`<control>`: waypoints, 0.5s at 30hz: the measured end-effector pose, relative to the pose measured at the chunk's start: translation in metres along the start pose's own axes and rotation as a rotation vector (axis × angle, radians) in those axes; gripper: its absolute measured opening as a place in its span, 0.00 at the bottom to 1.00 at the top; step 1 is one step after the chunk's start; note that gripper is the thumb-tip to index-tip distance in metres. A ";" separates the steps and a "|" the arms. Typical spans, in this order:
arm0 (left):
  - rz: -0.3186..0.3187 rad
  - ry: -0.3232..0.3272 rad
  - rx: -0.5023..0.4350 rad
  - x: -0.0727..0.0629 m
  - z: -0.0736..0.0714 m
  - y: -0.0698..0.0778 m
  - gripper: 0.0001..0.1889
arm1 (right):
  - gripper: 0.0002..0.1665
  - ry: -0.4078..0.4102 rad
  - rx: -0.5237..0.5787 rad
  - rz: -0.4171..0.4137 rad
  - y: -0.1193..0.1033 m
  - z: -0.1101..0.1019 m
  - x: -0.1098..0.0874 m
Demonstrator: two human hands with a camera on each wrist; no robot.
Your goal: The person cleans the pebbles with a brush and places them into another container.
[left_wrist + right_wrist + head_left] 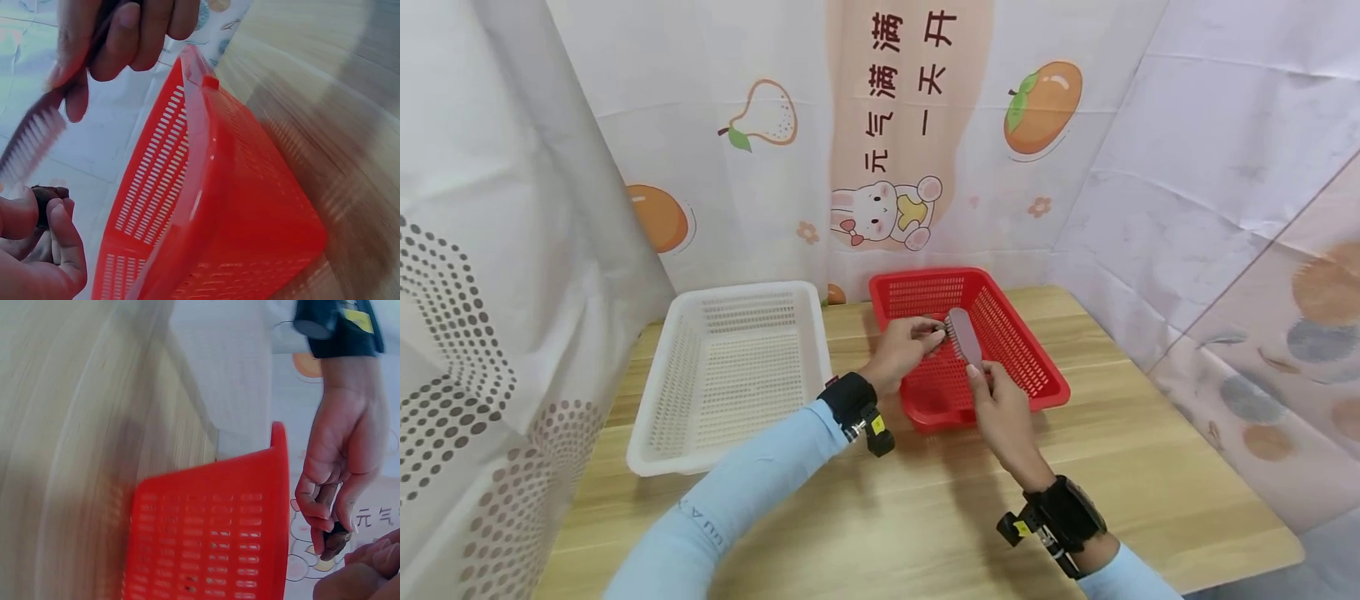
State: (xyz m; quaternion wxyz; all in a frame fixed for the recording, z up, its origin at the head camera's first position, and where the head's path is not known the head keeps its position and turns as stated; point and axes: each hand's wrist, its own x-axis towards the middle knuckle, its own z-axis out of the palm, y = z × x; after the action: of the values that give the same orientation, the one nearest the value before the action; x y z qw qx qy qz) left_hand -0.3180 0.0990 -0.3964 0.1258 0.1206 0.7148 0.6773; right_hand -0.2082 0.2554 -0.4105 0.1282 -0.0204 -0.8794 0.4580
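Observation:
Over the red basket (pixel 1015 342), my right hand (pixel 1003 408) grips the handle of a mauve brush (pixel 964 335) with pale bristles. The bristles (pixel 34 140) face left, towards my left hand (pixel 901 350). Between the thumb and fingertips of that left hand is a small dark brown, roundish lump (pixel 47 201); its kind cannot be made out. In the left wrist view a gap shows between bristles and lump. The right wrist view shows the lump (pixel 336 540) partly covered by the fingers, while the brush is out of sight there.
A white plastic basket (pixel 658 392) stands to the left on the wooden table (pixel 880 517). Through the red basket's slots, a few dark spots show in the right wrist view. A printed curtain (pixel 760 200) hangs behind and along the sides of the table.

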 end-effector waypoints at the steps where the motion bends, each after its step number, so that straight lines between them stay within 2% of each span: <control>1: 0.000 -0.004 0.006 0.000 -0.001 0.000 0.15 | 0.24 0.001 -0.008 -0.007 -0.001 0.001 0.000; 7: -0.010 -0.020 -0.043 0.000 -0.003 -0.003 0.16 | 0.25 -0.027 -0.068 -0.022 -0.004 0.000 0.004; 12: -0.016 0.028 -0.141 0.000 -0.005 -0.001 0.14 | 0.26 -0.053 -0.097 -0.003 -0.004 0.002 0.002; 15: -0.018 0.054 -0.165 -0.001 -0.007 0.001 0.12 | 0.26 -0.055 -0.106 -0.008 -0.006 0.006 0.001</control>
State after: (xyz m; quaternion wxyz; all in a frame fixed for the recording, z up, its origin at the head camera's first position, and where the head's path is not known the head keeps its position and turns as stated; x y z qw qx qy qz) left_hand -0.3196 0.0919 -0.3953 0.1222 0.0852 0.6609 0.7356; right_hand -0.2099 0.2473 -0.4083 0.1044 -0.0109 -0.9056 0.4109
